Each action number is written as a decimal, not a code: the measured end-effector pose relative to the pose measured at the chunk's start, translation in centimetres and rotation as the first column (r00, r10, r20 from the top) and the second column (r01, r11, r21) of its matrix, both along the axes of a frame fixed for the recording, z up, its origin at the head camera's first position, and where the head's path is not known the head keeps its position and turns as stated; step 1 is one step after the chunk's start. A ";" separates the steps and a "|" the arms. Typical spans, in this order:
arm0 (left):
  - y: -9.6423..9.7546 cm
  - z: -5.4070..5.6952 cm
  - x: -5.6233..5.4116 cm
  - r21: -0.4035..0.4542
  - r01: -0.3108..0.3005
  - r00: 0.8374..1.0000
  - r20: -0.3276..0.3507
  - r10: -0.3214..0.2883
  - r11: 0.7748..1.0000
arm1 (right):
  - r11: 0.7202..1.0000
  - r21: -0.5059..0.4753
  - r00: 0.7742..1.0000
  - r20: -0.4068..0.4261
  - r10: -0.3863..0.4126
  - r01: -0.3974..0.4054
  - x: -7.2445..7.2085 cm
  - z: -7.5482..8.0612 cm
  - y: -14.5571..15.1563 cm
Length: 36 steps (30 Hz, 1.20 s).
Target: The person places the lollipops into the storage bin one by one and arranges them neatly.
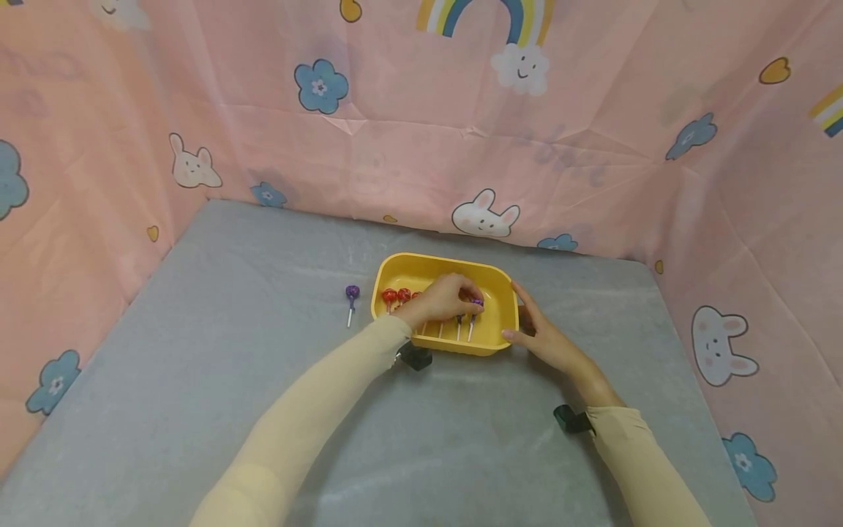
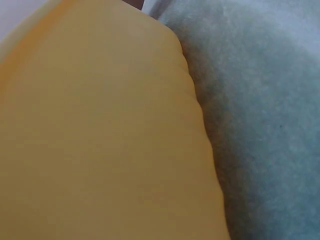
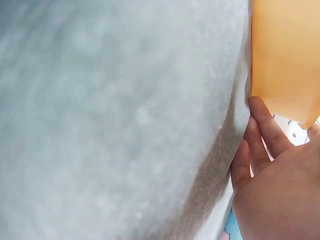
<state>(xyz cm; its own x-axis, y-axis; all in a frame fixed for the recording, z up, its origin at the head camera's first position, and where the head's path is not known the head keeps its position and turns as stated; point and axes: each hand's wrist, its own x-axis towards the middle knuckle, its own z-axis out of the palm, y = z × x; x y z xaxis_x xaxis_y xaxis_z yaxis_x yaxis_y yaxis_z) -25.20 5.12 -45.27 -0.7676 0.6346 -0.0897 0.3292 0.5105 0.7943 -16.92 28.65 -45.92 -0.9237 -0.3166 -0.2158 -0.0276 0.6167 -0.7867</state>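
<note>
My left hand (image 1: 444,298) reaches over the front wall of a yellow plastic basket (image 1: 494,350) and pinches a purple-wrapped lollipop (image 1: 470,328) by its head, the white stick pointing toward me. Red-wrapped lollipops (image 1: 389,296) lie in a row inside, partly hidden under that hand and wrist. At the basket's right end my right hand (image 1: 549,344) rests against the wall, thumb tip at the rim. In the right wrist view its fingers (image 3: 272,135) lie fairly straight along the outside. The left wrist view shows mostly the basket's outer wall (image 2: 110,130), no hand.
Another purple lollipop (image 1: 352,293) lies on the grey cloth-covered table (image 1: 165,351), left of the basket. A pink curtain (image 1: 395,146) with rabbits, flowers and rainbows surrounds the table at the back and sides. Dark wrist cameras (image 1: 416,357) sit at both wrists.
</note>
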 end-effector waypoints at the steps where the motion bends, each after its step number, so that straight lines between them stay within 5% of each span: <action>1: 0.0 -0.1 0.0 -0.002 0.000 1.000 -0.001 0.000 1.000 | 1.000 0.002 1.000 0.003 -0.002 0.002 0.0 0.0 0.0; 28: 0.3 -0.3 0.3 -0.100 -0.019 0.997 -0.080 0.011 0.995 | 1.000 0.004 1.000 0.025 -0.020 0.019 0.0 0.1 -0.1; 36: 0.4 -0.4 0.2 -0.138 -0.003 0.987 -0.161 -0.019 0.990 | 1.000 -0.001 1.000 0.024 -0.019 0.019 -0.1 0.0 -0.1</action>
